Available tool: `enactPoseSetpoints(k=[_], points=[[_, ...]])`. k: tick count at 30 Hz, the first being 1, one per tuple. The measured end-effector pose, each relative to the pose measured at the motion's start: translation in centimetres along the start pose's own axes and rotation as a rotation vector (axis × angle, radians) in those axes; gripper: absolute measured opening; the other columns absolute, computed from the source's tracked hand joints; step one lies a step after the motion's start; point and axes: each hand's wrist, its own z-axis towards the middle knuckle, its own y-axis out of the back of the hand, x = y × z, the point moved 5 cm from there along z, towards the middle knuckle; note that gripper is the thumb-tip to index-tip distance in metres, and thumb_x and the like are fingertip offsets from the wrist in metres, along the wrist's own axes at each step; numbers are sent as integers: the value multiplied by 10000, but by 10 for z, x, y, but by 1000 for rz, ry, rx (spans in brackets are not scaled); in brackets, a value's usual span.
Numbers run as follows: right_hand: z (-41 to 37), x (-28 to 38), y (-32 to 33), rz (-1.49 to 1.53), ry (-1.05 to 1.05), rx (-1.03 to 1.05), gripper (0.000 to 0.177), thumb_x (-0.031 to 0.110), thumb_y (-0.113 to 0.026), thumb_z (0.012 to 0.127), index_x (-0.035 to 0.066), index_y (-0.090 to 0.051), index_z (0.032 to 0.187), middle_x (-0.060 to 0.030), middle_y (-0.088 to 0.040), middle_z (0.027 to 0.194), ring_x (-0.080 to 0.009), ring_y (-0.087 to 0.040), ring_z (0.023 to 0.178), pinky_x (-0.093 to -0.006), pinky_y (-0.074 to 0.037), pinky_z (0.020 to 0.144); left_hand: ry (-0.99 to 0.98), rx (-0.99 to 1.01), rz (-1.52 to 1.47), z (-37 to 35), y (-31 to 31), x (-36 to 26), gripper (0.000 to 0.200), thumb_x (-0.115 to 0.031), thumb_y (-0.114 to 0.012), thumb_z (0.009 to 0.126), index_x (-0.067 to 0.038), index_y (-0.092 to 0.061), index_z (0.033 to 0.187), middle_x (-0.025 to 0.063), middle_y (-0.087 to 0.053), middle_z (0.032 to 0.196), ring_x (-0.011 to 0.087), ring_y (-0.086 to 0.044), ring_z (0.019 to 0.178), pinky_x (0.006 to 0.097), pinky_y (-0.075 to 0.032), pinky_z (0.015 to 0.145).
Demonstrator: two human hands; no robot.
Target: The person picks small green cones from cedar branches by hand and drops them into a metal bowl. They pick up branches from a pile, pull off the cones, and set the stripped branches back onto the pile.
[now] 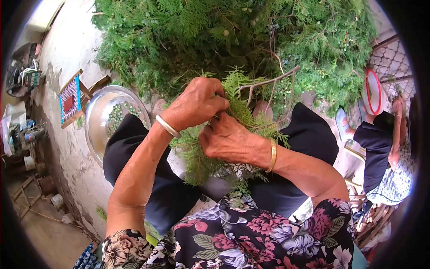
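Note:
A leafy green evergreen branch (242, 89) with bare brown twigs lies across the lap. My left hand (195, 105), with a pale bangle at its wrist, is closed at the upper side of the branch. Touching or nearly touching it, my right hand (233, 139), with a gold bracelet, has its fingers curled in among the sprigs. What lies between the fingertips of either hand is too small and hidden to make out. Sprigs hang below both hands. To the left of the knees, a round metal basin (96, 121) holds small green cones or berries.
A big heap of cut evergreen branches (188, 40) spreads in front of the feet. A small woven stool (69, 101) stands left of the basin. At the right sits another person (378, 139) beside a red-rimmed round container (373, 92). Household items line the left wall.

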Motion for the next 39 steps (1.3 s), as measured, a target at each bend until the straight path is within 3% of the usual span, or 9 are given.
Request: enactPoseSetpoints(k=[6,7,10,14,22,24,26,32,39], points=[[2,-5,5,6,-46,46,132,160,-595,647,40,-559,686,-43,-540,594,-192,-556,606,-349,-408,596,25,-287,-45,-3,13,-8,92,-39,-637,726,40,-631,773,84,-613,627,98,-531,502,262,-414,450],[1,-5,3,7,-43,47,132,160,-595,647,40,-559,686,-43,-540,594,-192,-556,606,-349,-408,596,275,-229,-563,-6,16,0,67,-13,-621,755,35,-630,801,48,-598,608,57,-488,458,209,-381,409],[-1,-9,-1,-21,-65,-27,128,157,-593,651,42,-551,690,-42,-536,594,-186,-546,591,-333,-398,607,178,-390,-1047,-7,55,8,118,17,-576,777,78,-616,870,105,-614,674,78,-505,498,208,-382,401],[2,-20,-1,-21,-52,-59,122,128,-569,676,22,-567,736,-55,-528,601,-196,-539,610,-330,-404,667,146,-650,-839,-48,125,17,273,12,-540,809,125,-563,1056,106,-585,785,80,-461,602,202,-365,484],[7,-29,23,-30,-73,-334,177,85,-555,705,-38,-609,820,-111,-545,639,-245,-564,638,-408,-445,783,537,-1096,-63,-224,225,113,178,-59,-613,684,79,-633,794,80,-567,642,129,-487,496,243,-396,479],[8,-30,28,-27,-87,-342,177,84,-553,718,-29,-615,839,-108,-547,649,-249,-567,648,-407,-446,785,562,-841,231,-286,238,183,300,-108,-634,653,78,-641,889,141,-604,715,201,-573,607,303,-468,579],[8,-32,30,-32,-84,-343,197,81,-543,731,-26,-615,880,-112,-550,670,-258,-571,678,-421,-446,792,559,-818,1255,-297,212,155,445,-143,-658,643,84,-613,1023,219,-629,855,286,-613,787,348,-491,738],[6,-52,45,134,-140,-433,336,55,-618,662,-39,-606,984,-151,-584,762,-319,-579,760,-436,-448,811,539,-860,-40,-223,169,87,465,-165,-689,747,128,-565,1087,208,-620,1008,266,-610,937,309,-476,832],[-5,-98,72,782,-452,-659,320,76,-702,718,-40,-607,1000,-138,-658,880,-228,-622,690,-284,-476,614,440,-97,341,-102,109,50,395,-173,-707,786,59,-597,1087,179,-658,908,243,-649,830,336,-508,763]])
